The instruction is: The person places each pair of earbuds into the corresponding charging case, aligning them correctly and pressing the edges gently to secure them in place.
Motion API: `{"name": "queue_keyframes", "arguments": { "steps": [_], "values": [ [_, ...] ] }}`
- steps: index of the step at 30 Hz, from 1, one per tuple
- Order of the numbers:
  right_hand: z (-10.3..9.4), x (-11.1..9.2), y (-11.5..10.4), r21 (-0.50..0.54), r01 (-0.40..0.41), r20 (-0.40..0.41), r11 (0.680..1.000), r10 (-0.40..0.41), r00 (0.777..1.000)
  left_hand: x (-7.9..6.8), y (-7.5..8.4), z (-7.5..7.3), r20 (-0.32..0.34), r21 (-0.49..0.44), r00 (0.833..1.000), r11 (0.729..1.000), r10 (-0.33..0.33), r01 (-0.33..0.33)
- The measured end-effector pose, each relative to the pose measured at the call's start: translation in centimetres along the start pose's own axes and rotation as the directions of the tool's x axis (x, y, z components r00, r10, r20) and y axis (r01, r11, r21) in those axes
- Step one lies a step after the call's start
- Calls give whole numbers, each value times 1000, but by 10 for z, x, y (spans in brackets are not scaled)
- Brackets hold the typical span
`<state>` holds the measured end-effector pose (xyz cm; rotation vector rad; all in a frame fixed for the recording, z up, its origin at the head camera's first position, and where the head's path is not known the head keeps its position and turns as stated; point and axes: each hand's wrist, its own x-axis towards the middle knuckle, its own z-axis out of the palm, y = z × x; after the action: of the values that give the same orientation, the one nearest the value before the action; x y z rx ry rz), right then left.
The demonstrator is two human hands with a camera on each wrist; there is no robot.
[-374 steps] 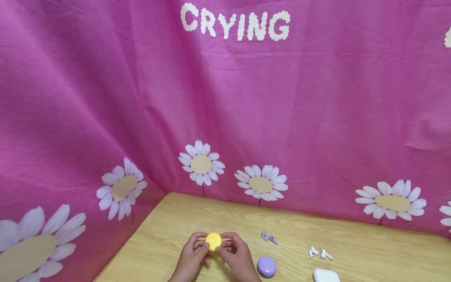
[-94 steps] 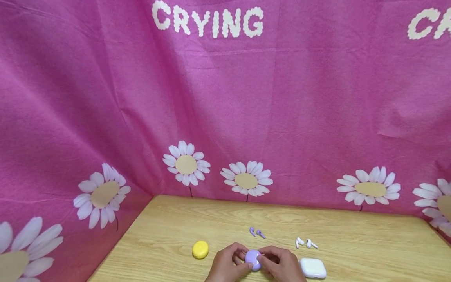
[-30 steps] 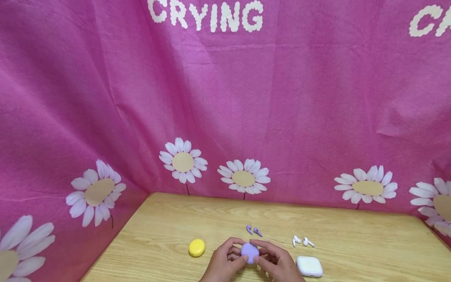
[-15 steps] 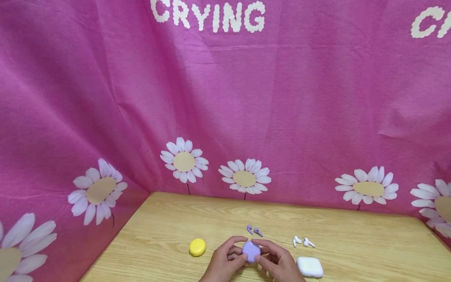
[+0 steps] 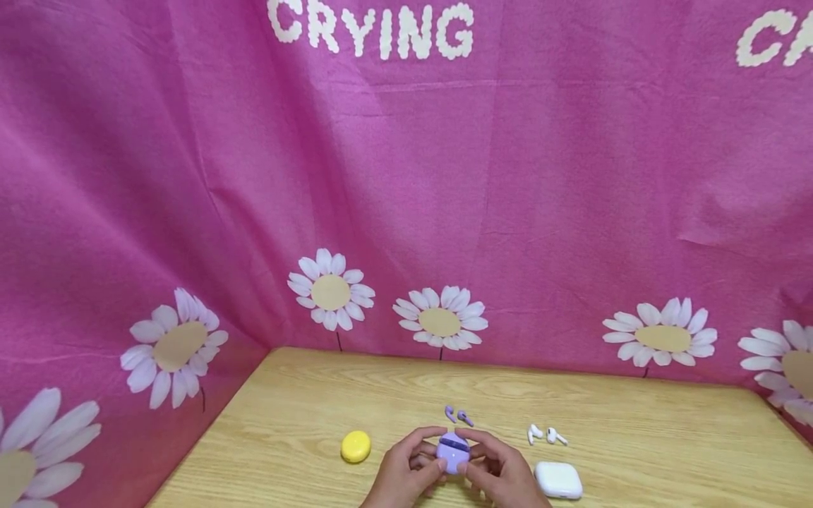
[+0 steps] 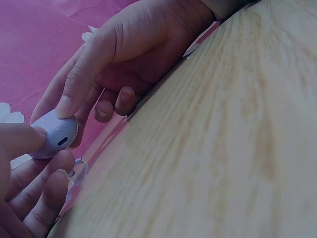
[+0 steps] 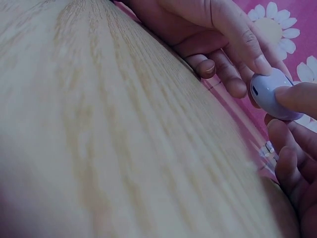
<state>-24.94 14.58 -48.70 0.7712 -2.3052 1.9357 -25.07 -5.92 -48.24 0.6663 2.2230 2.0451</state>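
Note:
A round purple earbud case (image 5: 453, 459) is held up between both hands near the front of the table, its lid parted from the base so that a dark band crosses its upper part. My left hand (image 5: 406, 466) pinches its left side, thumb on the front and index finger at the top. On the other side my right hand (image 5: 498, 467) grips it the same way. The left wrist view shows the case (image 6: 55, 133) from below, with a small charging port. Just beyond the hands lie two purple earbuds (image 5: 466, 418).
A round yellow case (image 5: 356, 446) lies to the left on the wooden table (image 5: 305, 395). To the right are two white earbuds (image 5: 555, 436) and a white case (image 5: 559, 480), close beside the right hand. A pink curtain (image 5: 540, 176) with printed daisies hangs behind.
The yellow case, held in both hands at first, now lies on the table; the hands have moved right to the purple case. Its lid has come open since half a second ago.

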Motion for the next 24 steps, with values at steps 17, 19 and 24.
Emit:
{"name": "queue_keyframes", "arguments": {
  "steps": [17,19,24],
  "values": [
    [1,-1,-2,-11,-132,-20,991,132,991,0,-3,-1,-5,31,1000,1000,-1,1],
    [1,-1,-3,-19,-130,-23,991,130,991,0,-3,0,0,41,1000,999,12,-12],
    [1,0,-3,-8,-128,-19,992,128,992,1,-3,-1,-3,49,1000,999,16,-15]
  ]
}}
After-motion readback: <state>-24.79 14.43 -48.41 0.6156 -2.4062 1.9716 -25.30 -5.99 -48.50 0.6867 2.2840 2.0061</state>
